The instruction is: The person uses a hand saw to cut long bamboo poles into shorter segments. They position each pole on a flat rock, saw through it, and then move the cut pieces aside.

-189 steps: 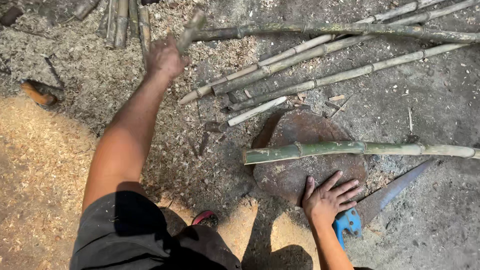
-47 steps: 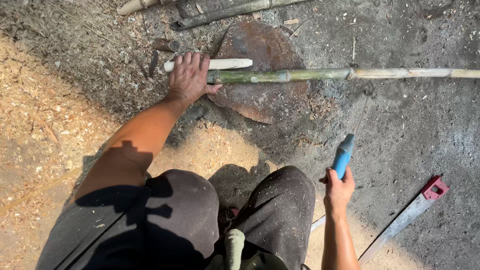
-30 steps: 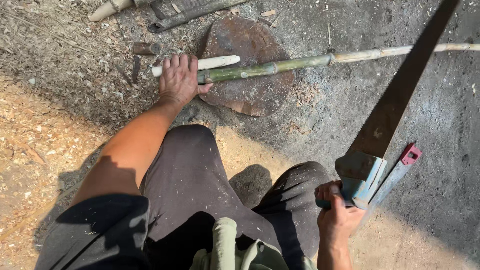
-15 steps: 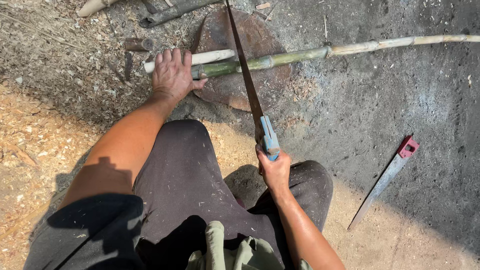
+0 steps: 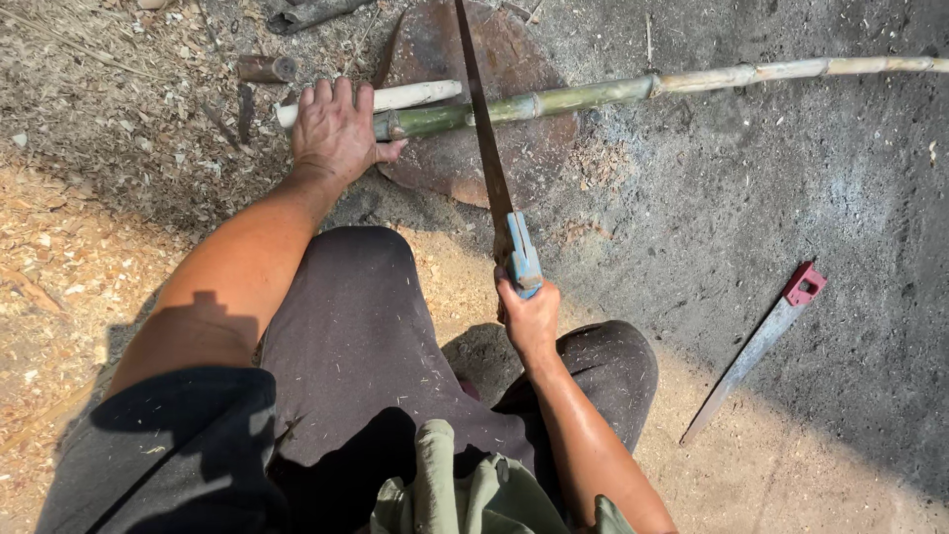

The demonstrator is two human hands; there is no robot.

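The bamboo pole (image 5: 554, 99) lies across a flat reddish stone (image 5: 465, 158) at twelve o'clock, running off to two o'clock. A saw (image 5: 489, 148) rests its blade across the pole, touching it. The right hand (image 5: 529, 316) is clenched around the saw's blue handle. The left hand (image 5: 336, 129) presses flat, fingers spread, on the pole's end and a pale stick (image 5: 415, 95) beside it. A second saw (image 5: 756, 346) lies at four o'clock, well apart. Sawdust (image 5: 59, 247) covers the ground at nine o'clock.
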